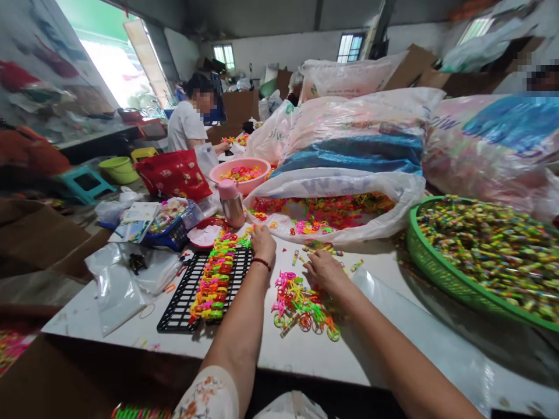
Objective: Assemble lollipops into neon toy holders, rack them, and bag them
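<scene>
Lying toward the desk (301, 364)'s near edge, probably for easy reach, loose plastic pieces (302, 295) sit near the right hand (325, 269), and whether its fingers, or those of the left hand (263, 245), clamp anything I cannot tell.

Seen from a head-worn camera, a white table (305, 355) spreads out ahead, the lens tilted forward and down from above its near side. The wearer's forearms (244, 314) enter from the bottom of the frame, placing the left hand (263, 244) and right hand (325, 270) near its middle. The wide view runs to the back wall (283, 61) and a bright doorway (113, 64), upper left. A green basket (423, 259) sits near enough at right to be cropped; uprights toward the sides lean outward.
</scene>
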A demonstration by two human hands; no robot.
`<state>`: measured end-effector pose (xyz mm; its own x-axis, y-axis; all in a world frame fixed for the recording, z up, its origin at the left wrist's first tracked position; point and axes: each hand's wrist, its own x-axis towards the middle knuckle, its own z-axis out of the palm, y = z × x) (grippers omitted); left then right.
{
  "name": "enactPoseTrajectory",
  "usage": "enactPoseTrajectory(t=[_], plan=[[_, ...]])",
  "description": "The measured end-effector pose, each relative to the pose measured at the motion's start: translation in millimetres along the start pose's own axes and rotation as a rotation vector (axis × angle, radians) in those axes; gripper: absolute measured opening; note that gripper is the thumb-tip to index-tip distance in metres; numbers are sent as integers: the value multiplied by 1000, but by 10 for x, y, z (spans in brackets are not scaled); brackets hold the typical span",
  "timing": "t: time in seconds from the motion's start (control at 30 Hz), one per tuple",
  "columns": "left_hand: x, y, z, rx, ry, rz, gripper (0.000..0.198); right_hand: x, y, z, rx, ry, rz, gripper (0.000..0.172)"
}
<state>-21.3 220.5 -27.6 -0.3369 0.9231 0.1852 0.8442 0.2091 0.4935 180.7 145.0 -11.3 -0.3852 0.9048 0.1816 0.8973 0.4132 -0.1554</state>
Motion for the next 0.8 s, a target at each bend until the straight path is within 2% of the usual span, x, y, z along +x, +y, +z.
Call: enactPoseTrajectory(t=[0.13,0.23,0.3,0.4,0.5,0.6,0.7,0.8], plan=[[-115,-33,12,-44,-68,167,30,48,58,172,10,-67,-3,15],[-178,-80,-43,-96,-100,256,33,-22,28,120,12,-50,22,17],[-235,-112,-92,-137,-109,310,32,-125,-12,6,56,14,73,17],[-359,-154,-154,-192,-83,341,29,-373,-67,-202,240,206,127,17],[-490,-176,-193,-224,15,262,30,-697,-86,-356,417,372,89,18],[-573,-148,-205,-238,65,202,21,-1012,-64,-416,519,409,84,19],[-600,-69,-168,-327,-45,215,10,-1245,-28,-414,571,382,144,21],[-604,13,-85,-528,-225,143,26,-1384,-17,-402,601,372,187,22]])
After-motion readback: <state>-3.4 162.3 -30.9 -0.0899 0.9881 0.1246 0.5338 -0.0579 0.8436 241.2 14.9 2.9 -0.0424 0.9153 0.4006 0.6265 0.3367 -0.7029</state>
